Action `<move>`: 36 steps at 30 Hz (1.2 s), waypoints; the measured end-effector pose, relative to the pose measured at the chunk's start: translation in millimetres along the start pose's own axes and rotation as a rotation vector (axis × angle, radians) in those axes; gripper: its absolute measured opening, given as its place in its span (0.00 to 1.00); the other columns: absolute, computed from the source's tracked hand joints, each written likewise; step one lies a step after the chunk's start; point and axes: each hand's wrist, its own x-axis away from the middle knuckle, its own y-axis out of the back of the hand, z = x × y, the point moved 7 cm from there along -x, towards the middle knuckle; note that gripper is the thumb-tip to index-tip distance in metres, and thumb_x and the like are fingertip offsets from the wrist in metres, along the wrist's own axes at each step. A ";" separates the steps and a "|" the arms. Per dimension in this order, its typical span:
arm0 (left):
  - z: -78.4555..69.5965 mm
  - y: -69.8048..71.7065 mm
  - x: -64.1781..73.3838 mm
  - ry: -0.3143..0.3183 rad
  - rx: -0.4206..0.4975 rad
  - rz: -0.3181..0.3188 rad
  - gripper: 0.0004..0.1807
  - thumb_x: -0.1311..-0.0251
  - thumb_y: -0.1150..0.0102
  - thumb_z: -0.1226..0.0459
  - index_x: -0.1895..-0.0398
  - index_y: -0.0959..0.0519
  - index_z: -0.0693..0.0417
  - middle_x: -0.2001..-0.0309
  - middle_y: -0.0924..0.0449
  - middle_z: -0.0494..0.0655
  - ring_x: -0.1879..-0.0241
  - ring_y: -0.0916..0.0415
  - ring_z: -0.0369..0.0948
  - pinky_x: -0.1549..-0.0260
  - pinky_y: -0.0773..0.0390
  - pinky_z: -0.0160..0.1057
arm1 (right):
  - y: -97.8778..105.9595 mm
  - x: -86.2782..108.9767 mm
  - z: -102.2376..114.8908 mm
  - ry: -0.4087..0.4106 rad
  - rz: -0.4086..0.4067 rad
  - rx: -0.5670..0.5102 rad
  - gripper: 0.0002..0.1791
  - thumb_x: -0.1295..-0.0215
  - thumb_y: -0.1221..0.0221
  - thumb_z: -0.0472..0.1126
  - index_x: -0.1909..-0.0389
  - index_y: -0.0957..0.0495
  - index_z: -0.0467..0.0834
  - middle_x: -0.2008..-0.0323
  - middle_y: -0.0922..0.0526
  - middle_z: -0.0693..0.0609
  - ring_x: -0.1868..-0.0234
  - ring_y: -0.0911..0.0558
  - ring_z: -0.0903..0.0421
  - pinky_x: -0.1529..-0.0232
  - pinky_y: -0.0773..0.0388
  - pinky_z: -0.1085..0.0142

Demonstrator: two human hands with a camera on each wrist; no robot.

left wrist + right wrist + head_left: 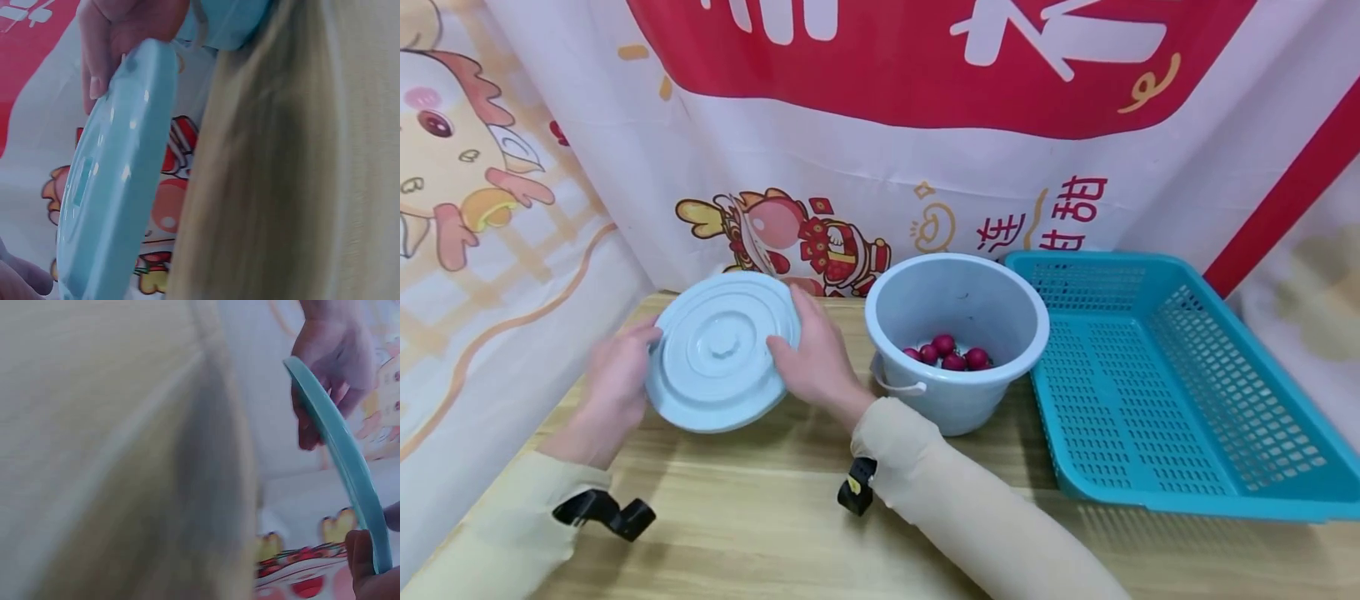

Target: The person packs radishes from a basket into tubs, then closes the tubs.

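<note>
A round pale blue bucket lid [722, 404] is held up over the left part of the table, its knobbed top facing the head camera. My left hand [613, 387] grips the lid's left edge, somewhat blurred in the head view. On the opposite edge my right hand [816, 354] pinches the lid, thumb on top and the other fingers behind it. In the right wrist view the lid [340, 447] appears edge-on between both hands. Just right of my right hand stands the open pale blue bucket [951, 404], with several small round dark-red radish-like items [953, 362] at its bottom.
A turquoise perforated basket [1150, 500] lies on the right, beside the bucket. The bucket's handle [898, 387] hangs down at its front left. Printed cloth [820, 158] hangs behind the wooden table [737, 525] and along its left side.
</note>
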 end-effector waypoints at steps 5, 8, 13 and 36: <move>-30.6 -1.6 2.5 -0.069 0.111 0.064 0.29 0.18 0.58 0.63 0.18 0.45 0.54 0.16 0.51 0.47 0.14 0.58 0.39 0.19 0.49 0.33 | 17.9 -2.2 35.1 0.060 -0.016 0.031 0.39 0.19 0.45 0.44 0.14 0.49 0.47 0.13 0.47 0.52 0.13 0.48 0.54 0.14 0.47 0.58; -45.6 -7.6 4.1 -0.081 0.181 0.078 0.28 0.18 0.57 0.62 0.18 0.42 0.51 0.16 0.48 0.43 0.15 0.56 0.35 0.19 0.47 0.32 | 32.3 -2.5 48.5 0.024 -0.034 0.025 0.38 0.18 0.47 0.44 0.14 0.50 0.46 0.13 0.48 0.53 0.13 0.49 0.55 0.14 0.48 0.59; -64.9 -33.2 8.7 -0.114 0.235 0.142 0.29 0.17 0.60 0.65 0.17 0.42 0.49 0.14 0.51 0.44 0.15 0.53 0.35 0.21 0.43 0.33 | 62.6 -0.2 64.1 -0.050 -0.076 0.048 0.38 0.17 0.48 0.44 0.13 0.52 0.47 0.13 0.49 0.55 0.13 0.50 0.57 0.14 0.49 0.60; -90.9 -218.7 83.9 -0.255 -0.275 0.491 0.34 0.17 0.54 0.61 0.13 0.49 0.51 0.14 0.48 0.46 0.15 0.48 0.41 0.17 0.42 0.45 | 248.7 29.2 -19.9 -0.348 -0.012 0.354 0.46 0.20 0.45 0.58 0.12 0.59 0.54 0.14 0.49 0.41 0.16 0.45 0.36 0.22 0.35 0.35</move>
